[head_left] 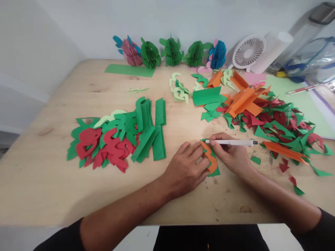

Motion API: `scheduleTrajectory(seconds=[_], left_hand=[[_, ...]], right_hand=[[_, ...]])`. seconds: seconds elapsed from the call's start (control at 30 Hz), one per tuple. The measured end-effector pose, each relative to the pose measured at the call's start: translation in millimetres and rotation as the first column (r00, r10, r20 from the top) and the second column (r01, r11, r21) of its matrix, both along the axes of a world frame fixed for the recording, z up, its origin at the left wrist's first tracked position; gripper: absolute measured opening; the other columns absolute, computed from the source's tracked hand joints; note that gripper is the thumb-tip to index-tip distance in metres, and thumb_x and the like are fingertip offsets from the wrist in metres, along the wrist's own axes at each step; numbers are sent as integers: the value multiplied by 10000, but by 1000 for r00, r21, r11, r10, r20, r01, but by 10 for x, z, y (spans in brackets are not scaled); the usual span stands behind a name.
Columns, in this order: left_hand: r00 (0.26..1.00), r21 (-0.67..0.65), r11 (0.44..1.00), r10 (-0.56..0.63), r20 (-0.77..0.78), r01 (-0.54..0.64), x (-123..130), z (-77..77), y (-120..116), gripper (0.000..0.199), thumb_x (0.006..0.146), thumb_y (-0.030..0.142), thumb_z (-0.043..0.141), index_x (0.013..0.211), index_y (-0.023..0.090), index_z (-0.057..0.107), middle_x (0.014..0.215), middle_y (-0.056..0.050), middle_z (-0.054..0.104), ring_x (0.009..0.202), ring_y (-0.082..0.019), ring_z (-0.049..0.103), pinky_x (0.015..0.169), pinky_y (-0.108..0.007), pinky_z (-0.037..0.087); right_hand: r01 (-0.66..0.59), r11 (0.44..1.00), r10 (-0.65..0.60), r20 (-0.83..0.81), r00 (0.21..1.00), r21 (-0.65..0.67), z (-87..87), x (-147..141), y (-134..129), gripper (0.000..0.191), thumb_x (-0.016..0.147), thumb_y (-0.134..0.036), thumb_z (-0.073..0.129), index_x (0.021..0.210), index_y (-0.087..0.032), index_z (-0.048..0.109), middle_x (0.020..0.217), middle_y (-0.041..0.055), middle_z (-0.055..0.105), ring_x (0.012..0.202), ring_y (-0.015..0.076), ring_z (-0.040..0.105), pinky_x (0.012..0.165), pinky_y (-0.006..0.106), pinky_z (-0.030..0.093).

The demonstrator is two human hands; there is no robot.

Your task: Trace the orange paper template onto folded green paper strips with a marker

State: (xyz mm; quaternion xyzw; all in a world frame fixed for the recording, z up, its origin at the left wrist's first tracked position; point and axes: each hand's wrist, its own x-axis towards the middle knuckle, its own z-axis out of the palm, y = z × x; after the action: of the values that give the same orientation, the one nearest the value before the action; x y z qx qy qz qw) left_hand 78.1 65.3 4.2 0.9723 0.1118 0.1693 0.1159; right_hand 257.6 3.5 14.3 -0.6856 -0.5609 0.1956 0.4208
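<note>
My left hand holds an orange paper cutout with a wavy edge down on a green paper strip, its bent fingers pressing from the left. Between the fingers of my right hand is a white pen, gripped near its tip. That tip is at the top end of the cutout, by the green paper. My left thumb is hidden.
Folded green strips and red cutouts lie at left. Orange folded strips and red and green scraps are heaped at right. Green honeycomb paper figures and a small white fan stand along the wall.
</note>
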Motion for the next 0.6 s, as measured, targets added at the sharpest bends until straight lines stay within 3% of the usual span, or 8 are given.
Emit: scheduleTrajectory(seconds=[0.6], left_hand=[[1000, -3, 1000, -8, 16, 8, 1, -4, 8, 219, 958, 326, 469, 970, 159, 610, 1236, -171, 606, 1267, -302, 511, 1007, -498, 430]], right_hand=[[-18, 1000, 18, -9, 1000, -8, 4, -26, 76, 155, 890, -313, 569, 817, -206, 655, 770, 24, 696, 650, 139, 630, 560, 239, 506]])
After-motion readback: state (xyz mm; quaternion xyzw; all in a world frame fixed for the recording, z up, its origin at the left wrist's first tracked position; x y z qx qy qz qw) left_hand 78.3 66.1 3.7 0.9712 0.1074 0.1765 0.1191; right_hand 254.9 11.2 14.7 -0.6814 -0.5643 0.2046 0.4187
